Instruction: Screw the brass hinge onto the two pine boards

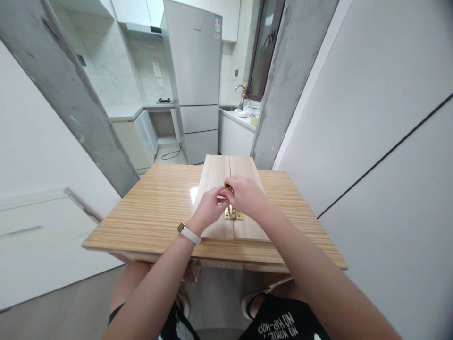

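Note:
Two pale wooden boards (215, 172) lie side by side on the table, with a narrow seam between them. A brass hinge (234, 213) spans the seam near their front end. Over it, my right hand (244, 192) is closed around the black-and-yellow handle of a screwdriver (228, 187), most of it covered by fingers. My left hand (211, 206) meets the right one from the left, its thumb and fingers pinched together just under the handle. What lies between those left fingertips is hidden. A watch with a white band (190, 233) is on my left wrist.
The wood-grain table (155, 208) extends to both sides of the boards. Its front edge is close to my knees. White panels (375, 118) rise on the right. Past the table stand a silver refrigerator (200, 61) and a counter with a sink and faucet (242, 94).

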Demonstrator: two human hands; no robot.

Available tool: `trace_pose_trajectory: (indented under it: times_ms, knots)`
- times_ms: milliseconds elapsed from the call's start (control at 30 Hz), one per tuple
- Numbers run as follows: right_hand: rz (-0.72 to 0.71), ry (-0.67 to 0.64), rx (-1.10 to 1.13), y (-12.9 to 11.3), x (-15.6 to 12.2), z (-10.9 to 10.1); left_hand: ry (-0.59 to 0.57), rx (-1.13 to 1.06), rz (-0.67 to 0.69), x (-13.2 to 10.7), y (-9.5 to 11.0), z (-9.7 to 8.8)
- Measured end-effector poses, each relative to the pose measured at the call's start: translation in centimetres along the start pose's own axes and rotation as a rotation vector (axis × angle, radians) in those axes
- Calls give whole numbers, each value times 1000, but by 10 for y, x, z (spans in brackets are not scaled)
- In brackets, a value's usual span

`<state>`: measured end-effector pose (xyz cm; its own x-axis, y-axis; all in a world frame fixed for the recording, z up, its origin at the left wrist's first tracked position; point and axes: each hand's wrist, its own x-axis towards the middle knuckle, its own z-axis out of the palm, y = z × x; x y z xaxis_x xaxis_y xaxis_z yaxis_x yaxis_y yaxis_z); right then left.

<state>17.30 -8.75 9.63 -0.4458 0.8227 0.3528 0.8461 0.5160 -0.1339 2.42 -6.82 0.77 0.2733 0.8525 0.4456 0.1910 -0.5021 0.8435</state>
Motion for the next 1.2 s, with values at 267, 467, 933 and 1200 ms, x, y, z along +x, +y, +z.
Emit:
trace_pose_trajectory:
  times_ms: [267, 467, 933, 1200]
  knots:
    - [98, 27, -124, 3, 3, 6, 113, 46, -5, -3, 0, 4]
    - [192, 93, -176, 2, 3, 15, 190, 126, -11, -6, -1, 12]
    - [-87, -68, 191, 19, -1, -13, -10, 165, 74, 3, -2, 1]
    - [-87, -44, 170, 21, 4, -7, -68, 121, 48, 2, -1, -5]
